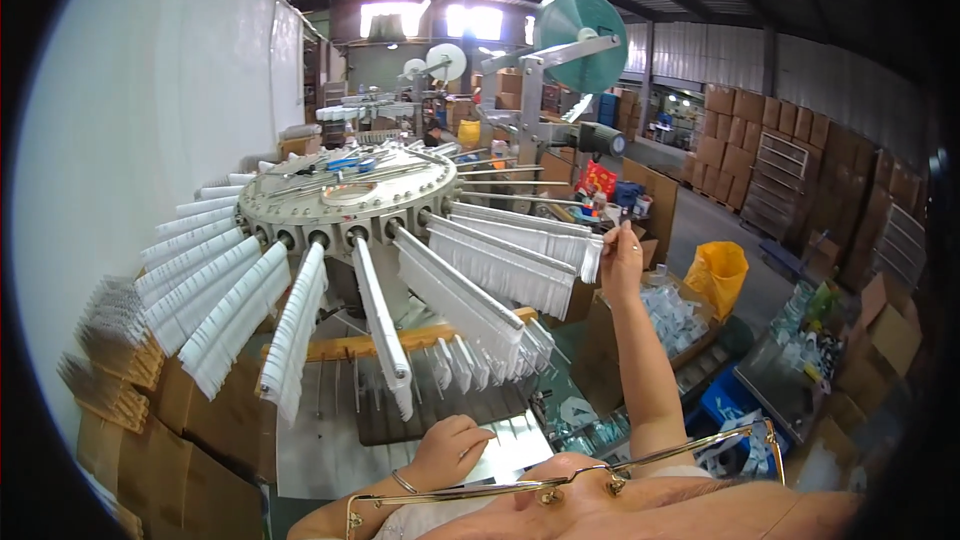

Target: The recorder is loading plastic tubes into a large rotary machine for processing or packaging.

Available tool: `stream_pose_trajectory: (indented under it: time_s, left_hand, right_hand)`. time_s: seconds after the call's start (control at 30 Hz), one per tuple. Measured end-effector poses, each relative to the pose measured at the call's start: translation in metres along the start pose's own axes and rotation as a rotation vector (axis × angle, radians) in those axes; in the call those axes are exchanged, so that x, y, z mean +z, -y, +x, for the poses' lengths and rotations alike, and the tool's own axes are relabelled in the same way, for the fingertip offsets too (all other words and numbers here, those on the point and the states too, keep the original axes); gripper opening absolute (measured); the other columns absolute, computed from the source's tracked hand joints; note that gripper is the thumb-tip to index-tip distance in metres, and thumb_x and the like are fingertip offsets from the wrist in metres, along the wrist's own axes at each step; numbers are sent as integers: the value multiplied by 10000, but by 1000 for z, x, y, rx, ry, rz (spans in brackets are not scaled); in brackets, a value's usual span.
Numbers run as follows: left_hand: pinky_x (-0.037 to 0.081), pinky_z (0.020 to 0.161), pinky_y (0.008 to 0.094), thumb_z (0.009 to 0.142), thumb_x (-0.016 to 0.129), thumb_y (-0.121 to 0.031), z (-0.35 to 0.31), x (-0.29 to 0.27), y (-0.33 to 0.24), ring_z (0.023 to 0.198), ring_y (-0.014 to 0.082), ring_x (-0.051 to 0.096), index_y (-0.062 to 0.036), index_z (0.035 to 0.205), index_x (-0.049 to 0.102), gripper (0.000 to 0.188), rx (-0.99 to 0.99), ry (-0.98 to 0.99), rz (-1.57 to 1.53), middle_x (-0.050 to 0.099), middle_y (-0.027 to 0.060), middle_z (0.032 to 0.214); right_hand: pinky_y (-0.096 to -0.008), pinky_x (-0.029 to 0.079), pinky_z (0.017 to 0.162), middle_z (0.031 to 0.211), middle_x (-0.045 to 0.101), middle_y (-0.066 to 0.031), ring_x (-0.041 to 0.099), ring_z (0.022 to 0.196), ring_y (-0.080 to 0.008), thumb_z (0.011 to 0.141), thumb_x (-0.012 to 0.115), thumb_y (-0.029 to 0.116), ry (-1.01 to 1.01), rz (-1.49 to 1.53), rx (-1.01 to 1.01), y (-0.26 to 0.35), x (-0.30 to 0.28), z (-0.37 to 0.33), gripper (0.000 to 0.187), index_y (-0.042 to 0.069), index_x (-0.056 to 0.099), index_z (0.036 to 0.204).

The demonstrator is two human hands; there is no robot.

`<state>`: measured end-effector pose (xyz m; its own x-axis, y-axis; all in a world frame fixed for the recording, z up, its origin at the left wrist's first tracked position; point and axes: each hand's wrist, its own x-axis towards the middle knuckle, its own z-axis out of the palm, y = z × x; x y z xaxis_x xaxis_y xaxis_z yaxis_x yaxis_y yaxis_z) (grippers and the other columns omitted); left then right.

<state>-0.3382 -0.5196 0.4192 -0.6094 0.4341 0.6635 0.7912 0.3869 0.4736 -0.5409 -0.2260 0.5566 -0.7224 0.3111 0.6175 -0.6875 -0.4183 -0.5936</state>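
Here's the right hand (622, 258), up at the outer end of a metal rod (525, 221), fingertips drawn together, though whether they pinch anything I can't tell; white strips (590, 257) hang along that rod, out from the round rotary machine (410, 185). Left hand (452, 448), half-curled near the dark tray (425, 422), grip unclear.

Factory workshop, round spoked machine (400, 202), stacked cardboard cartons (712, 158)
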Motion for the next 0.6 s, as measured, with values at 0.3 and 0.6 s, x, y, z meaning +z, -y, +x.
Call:
stream_pose_trajectory:
  time_s: [0.3,0.6]
  left_hand:
    - [430,594,361,754,613,-38,3,1,-1,668,264,540,-50,831,651,86,-34,0,-12,534,84,715]
    - [434,602,362,758,611,-45,-5,-3,1,682,268,548,-56,838,652,91,-43,27,-2,539,85,723]
  right_hand:
    - [-191,311,442,586,478,25,416,491,-50,955,454,376,17,4,-11,1,-7,-1,369,106,529,715]
    - [-195,325,421,565,480,13,443,472,-70,922,482,457,-103,65,20,23,-25,-5,413,99,536,724]
